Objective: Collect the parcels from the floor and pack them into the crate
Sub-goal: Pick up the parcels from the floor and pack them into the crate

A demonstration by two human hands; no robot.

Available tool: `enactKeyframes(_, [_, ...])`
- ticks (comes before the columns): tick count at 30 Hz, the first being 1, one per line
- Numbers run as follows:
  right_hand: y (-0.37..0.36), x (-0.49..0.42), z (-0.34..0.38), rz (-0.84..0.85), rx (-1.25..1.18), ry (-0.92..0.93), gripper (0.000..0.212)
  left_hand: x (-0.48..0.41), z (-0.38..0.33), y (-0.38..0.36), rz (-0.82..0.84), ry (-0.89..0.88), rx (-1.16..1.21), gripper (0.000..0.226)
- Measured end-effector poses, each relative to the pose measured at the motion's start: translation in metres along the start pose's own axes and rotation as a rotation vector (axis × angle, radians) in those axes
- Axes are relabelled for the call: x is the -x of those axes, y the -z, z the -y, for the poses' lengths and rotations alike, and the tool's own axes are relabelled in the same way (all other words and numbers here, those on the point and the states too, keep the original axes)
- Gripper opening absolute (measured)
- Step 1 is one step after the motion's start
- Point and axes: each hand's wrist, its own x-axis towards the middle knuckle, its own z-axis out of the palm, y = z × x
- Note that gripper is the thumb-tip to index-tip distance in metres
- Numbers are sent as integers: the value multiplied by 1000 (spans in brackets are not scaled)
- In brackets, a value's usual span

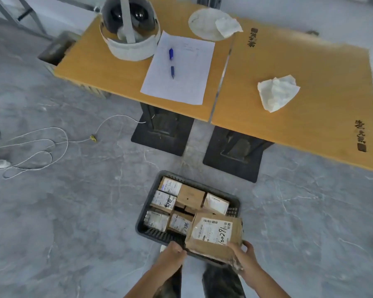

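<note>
A dark grey plastic crate [234,201] stands on the floor in front of my feet, filled with several small cardboard parcels [191,195] with white labels. A larger brown parcel [213,235] with a white label and handwritten numbers lies tilted over the crate's near right corner. My left hand [173,253] grips the crate's near rim beside the parcel's left corner. My right hand [244,254] holds the parcel's near right corner, fingers curled round its edge.
Two yellow-topped tables [299,67] on black bases stand just beyond the crate. They carry a helmet [130,29], a paper sheet with a blue pen [171,63], a plate and crumpled paper [277,93]. A white cord [41,145] loops on the grey floor at left.
</note>
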Motion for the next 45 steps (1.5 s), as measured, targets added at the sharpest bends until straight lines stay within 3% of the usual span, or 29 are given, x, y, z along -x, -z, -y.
enactKeyframes(3, [-40,-61,-21,-27,76,23,65,-56,17,0,-6,-27,-8,24])
enactKeyframes(8, [-102,-173,-53,-11,50,20,80,-157,46,-6,-41,-76,-81,20])
enactKeyframes(12, [-144,-265,-77,47,-28,-33,75,-219,78,-8,-71,-109,-88,10])
enactKeyframes(16, [-177,-327,-94,-21,-41,-50,58,-253,117,2,-117,-95,-107,20])
enactKeyframes(19, [-186,-341,-104,-49,160,10,57,-259,142,9,-119,-54,-172,19])
enactKeyframes(21, [-180,-339,-103,-19,395,35,77,-253,151,14,-109,-30,-225,15])
enactKeyframes(23, [-169,-329,-92,-6,395,-2,92,-245,151,18,-97,-12,-261,12])
enactKeyframes(24, [-159,-319,-84,17,365,12,90,-238,146,21,-90,-12,-266,13])
enactKeyframes(28, [-112,-244,-42,207,533,176,35,-193,92,34,-98,-91,-244,15])
enactKeyframes(30, [-87,-192,-18,219,610,270,26,-157,51,43,-106,-160,-250,14])
enactKeyframes(34, [-33,-72,39,81,637,505,24,-65,-42,65,-123,-351,-264,18])
enactKeyframes(40, [44,94,131,-118,264,729,11,68,-174,95,-221,-609,-234,19])
enactKeyframes(45, [107,189,168,-184,124,933,21,148,-255,92,-248,-807,-287,17])
